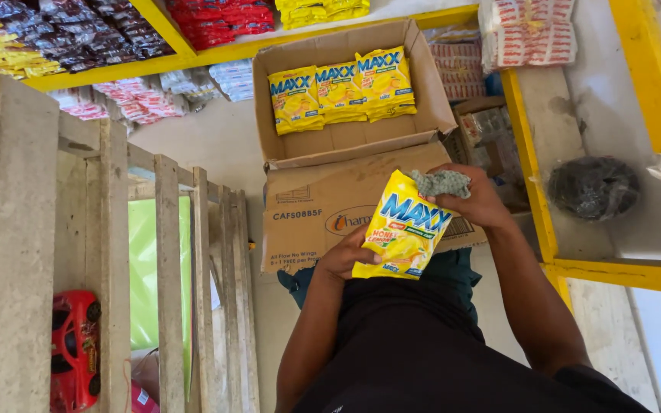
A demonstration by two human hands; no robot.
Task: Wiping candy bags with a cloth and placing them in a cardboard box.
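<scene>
Centrally, the left hand [343,258] grips a yellow packet [405,227]; the right hand [474,200] pinches a grey cloth [441,182] on its top. Above sits an open box [346,141] between yellow shelves [529,164] and a wooden crate [101,252] at left.

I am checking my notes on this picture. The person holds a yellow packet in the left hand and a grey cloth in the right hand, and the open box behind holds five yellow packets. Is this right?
Not quite. The head view shows three yellow packets in the open box, not five. The rest holds: the left hand holds the yellow packet, and the right hand holds the grey cloth.
</scene>
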